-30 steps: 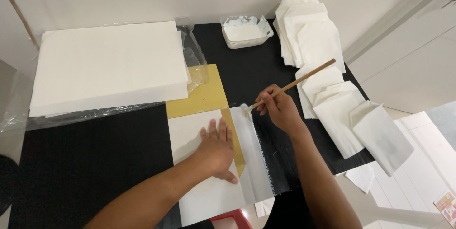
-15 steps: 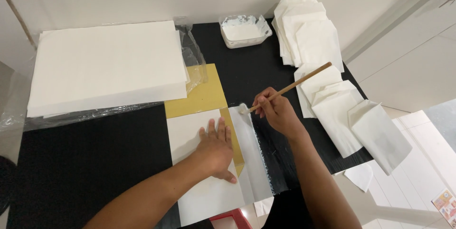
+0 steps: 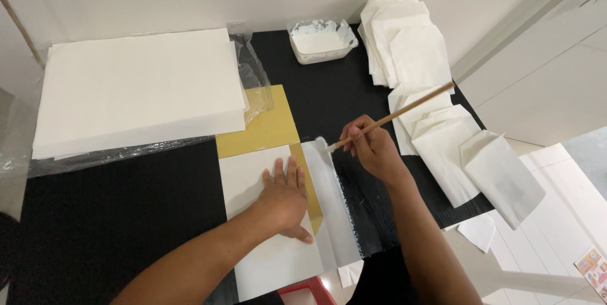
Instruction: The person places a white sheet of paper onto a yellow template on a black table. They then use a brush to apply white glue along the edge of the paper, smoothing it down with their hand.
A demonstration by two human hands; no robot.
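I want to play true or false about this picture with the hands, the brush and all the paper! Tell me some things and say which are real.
1. The right hand holds a wooden brush. True.
2. The left hand lies flat on a white sheet. True.
3. The tub of white paste stands right beside the left hand. False: it stands far off, at the back of the black table.
4. The big stack of white paper lies on the right side of the table. False: it lies at the left; folded white bags lie at the right.
5. The brush tip touches the paper strip. True.
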